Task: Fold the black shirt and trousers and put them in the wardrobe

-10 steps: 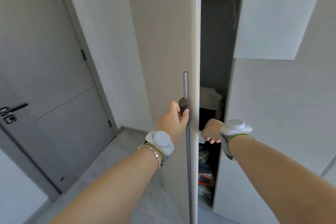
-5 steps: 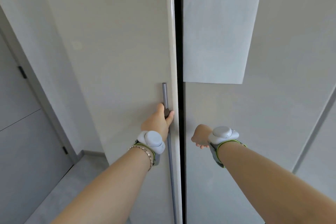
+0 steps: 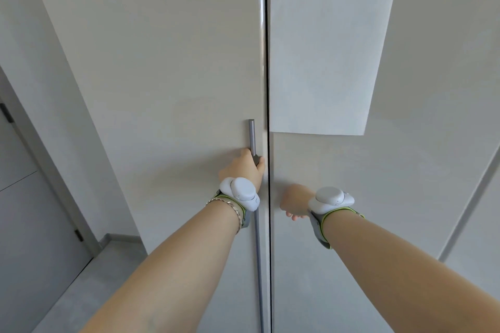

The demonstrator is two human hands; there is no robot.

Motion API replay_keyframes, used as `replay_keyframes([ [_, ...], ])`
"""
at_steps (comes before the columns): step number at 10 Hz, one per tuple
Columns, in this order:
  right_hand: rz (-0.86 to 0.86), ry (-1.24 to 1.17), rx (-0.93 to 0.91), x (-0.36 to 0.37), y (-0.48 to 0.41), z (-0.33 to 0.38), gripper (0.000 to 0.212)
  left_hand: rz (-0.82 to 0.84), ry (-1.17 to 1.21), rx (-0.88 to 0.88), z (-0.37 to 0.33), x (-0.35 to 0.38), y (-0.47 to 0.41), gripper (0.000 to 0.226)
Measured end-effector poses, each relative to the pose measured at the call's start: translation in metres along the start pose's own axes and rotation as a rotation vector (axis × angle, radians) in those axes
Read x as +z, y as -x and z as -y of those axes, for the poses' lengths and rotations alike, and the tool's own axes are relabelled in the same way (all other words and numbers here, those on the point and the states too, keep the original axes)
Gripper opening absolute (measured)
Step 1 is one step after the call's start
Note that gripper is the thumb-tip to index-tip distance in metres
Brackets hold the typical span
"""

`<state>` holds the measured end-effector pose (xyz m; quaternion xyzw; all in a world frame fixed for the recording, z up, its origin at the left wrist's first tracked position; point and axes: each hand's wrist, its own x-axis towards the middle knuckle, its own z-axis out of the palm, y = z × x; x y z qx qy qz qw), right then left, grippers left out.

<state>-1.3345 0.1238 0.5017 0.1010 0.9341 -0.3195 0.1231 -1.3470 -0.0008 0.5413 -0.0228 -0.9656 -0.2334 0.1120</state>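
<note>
The wardrobe [image 3: 167,84] is presented with both doors brought together; only a thin dark seam is visible between the left door and the right door [image 3: 405,197]. The seam is taken as the landmark.

The left hand [image 3: 244,169] is clamped on the vertical bar handle [image 3: 252,135], which is mounted just left of the seam. The fingers are wrapped around the bar near its upper end, the thumb on the near side. This grip is judged to serve door control: the bar lies close to the free edge, where the door is steered most easily.

The right hand [image 3: 295,199] is held just right of the seam, against or very near the right door face. The fingers are curled under. Whether an edge or a recessed pull is gripped cannot be told, as the fingertips are hidden behind the hand.

A white sheet of paper [image 3: 327,48] is fixed to the right door, above the right hand, by a strip of tape along its top.

Contents: the interior is fully concealed by the closed doors. The black shirt and trousers are not visible anywhere; neither hand carries them. It is judged that they are inside the wardrobe, though this cannot be confirmed.

A room door [image 3: 24,197] stands well to the left of the seam.
</note>
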Motion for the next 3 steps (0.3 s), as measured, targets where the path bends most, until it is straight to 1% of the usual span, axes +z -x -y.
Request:
replay_keyframes([
  [1,0.030,-0.054,0.005,0.001,0.012,0.012,0.023,-0.012,-0.012,0.025,0.004,-0.001,0.000,0.039],
  [2,0.022,-0.395,-0.072,-0.009,0.037,0.021,0.016,-0.015,-0.024,0.056,0.008,0.000,-0.002,0.037],
  [3,-0.228,-0.698,-0.335,-0.034,0.090,0.026,0.019,-0.019,0.001,0.045,0.011,0.002,-0.004,0.037],
])
